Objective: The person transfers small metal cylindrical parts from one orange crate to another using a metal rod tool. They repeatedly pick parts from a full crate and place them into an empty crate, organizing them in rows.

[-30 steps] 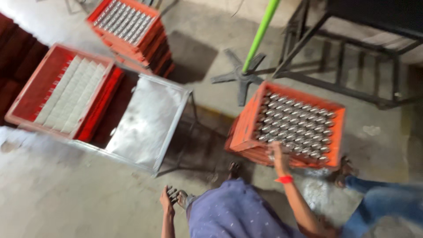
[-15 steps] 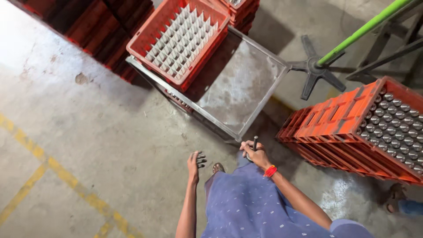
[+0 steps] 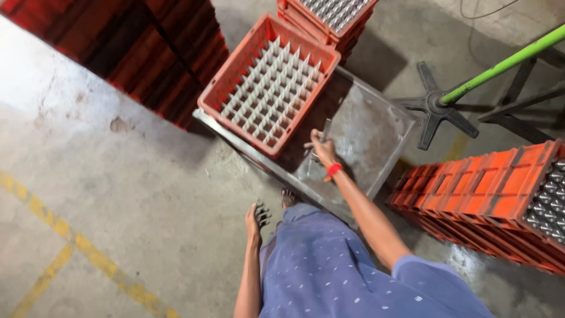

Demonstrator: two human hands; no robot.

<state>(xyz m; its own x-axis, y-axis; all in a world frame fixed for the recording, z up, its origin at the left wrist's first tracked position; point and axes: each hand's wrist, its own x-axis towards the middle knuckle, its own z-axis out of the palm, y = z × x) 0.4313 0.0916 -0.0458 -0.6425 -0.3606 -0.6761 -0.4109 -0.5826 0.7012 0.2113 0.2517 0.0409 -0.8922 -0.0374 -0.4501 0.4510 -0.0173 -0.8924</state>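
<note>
My right hand (image 3: 322,150), a red band at its wrist, reaches over the front of a low metal tray table (image 3: 371,129). It is close to the near corner of an orange crate (image 3: 235,88) with white dividers that stands on the table. A thin pale sliver shows by the fingers; whether it is held is unclear. My left hand (image 3: 254,222) hangs at my side with its fingers loosely apart and holds nothing. I wear a blue dotted garment (image 3: 329,271).
Stacked orange crates (image 3: 488,194) holding capped bottles (image 3: 544,206) stand at the right. Dark red crate stacks (image 3: 147,53) fill the upper left, with another bottle crate (image 3: 335,12) at the top. A green pole (image 3: 500,65) rises from a star-shaped base (image 3: 435,109). Yellow lines (image 3: 76,241) cross the concrete floor.
My view has swung left from the bottle crate to the divider crate. My right hand left the bottle crate and now reaches over the metal table. My left hand stays low.
</note>
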